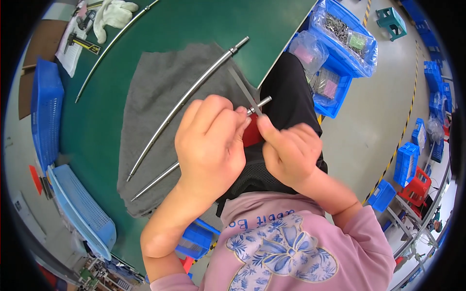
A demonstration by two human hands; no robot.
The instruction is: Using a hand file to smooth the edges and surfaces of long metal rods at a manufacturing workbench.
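Observation:
My left hand [211, 138] is closed round a slim metal rod [162, 179], whose stepped tip sticks out past the fingers toward the right. In my right hand [293, 150], a thin flat grey strip [241, 84], perhaps a file, is pinched between thumb and fingers. It crosses the rod close to its tip; whether the two touch I cannot tell. A second metal rod [194, 88] lies on the grey cloth [145, 92], left of my hands. Part of the held rod is hidden behind my left hand.
Farther left on the green table [97, 136] lies another rod [112, 47], with a white glove [114, 17] and a caliper [85, 44] beyond. Blue baskets [82, 208] line the left edge. At the right, blue bins [344, 72] hold metal parts; a teal stool [391, 23] stands behind.

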